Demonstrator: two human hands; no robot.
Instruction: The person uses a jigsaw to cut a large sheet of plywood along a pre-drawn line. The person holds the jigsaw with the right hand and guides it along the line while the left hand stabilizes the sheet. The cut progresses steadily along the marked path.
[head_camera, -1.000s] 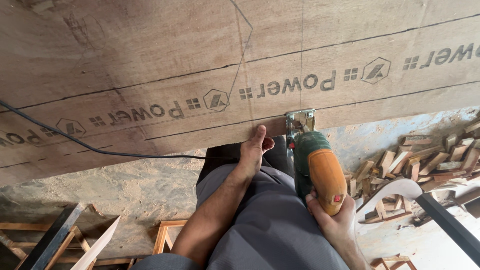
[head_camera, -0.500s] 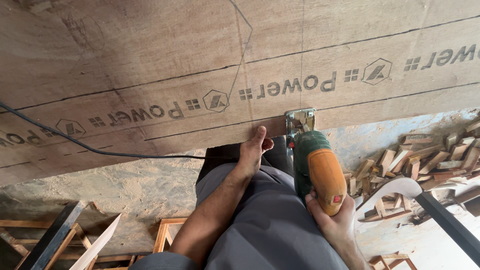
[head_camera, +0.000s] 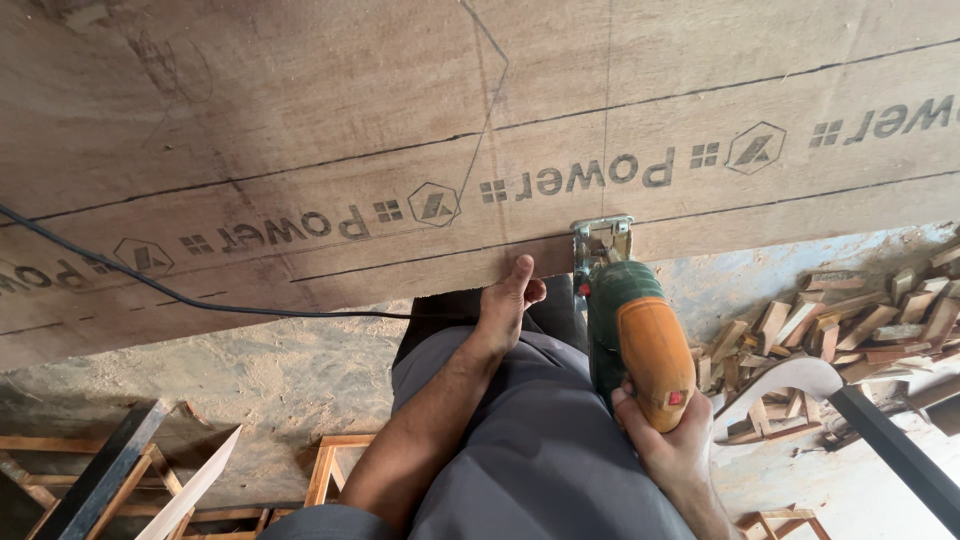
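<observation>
Taking the plywood sheet (head_camera: 300, 170) as the landmark, a black power cord (head_camera: 200, 300) crosses its left part and drops off the near edge toward the person's lap. To the right of the cord, the left hand (head_camera: 508, 300) grips that near edge: the thumb lies on top of the board and the other fingers curl under it, pressed together, just left of the saw.

Next to it the jigsaw (head_camera: 632, 330) sits with its metal foot on the sheet's edge, green body and orange handle hanging off the board toward the person. Its long axis runs straight away from the body, in line with a thin pencil line (head_camera: 607, 110) crossing the sheet ahead of the foot. The right hand (head_camera: 668, 440) is wrapped tight around the rear of the handle, fingers closed on it.

Farther right, below the sheet's edge, offcut wood blocks (head_camera: 850, 320) lie heaped on the floor.
</observation>
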